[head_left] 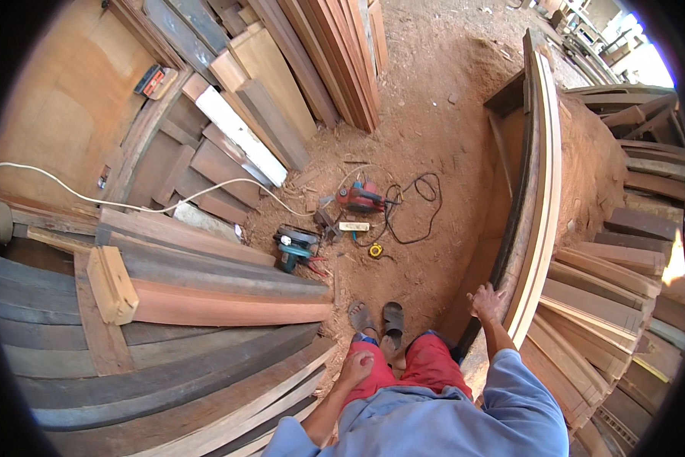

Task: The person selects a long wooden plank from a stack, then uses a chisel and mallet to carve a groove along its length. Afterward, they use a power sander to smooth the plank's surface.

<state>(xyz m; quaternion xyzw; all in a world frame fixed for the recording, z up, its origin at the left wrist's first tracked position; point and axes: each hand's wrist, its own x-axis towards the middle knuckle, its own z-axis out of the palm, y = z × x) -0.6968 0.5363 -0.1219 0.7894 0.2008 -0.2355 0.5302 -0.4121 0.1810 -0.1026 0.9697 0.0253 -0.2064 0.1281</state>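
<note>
My right hand (487,301) rests on the dark edge of a long wooden workbench (510,259), its fingers spread. Right beside it, long pale wood strips (544,198) lie along the bench top. My left hand (356,368) hangs in front of my left thigh with its fingers curled in, and nothing shows in it. On the ground ahead of my feet are a red power tool (360,198), a teal power tool (295,247), a white power strip (354,226) and a yellow tape measure (375,250). Neither hand touches these.
Stacked dark planks (205,373) fill the left side, with a pale wood block (112,286) on top. Reddish boards (342,68) stand upright ahead. A white cord (228,183) and a black cable (426,190) cross the dusty floor. More planks (586,305) are piled right of the bench.
</note>
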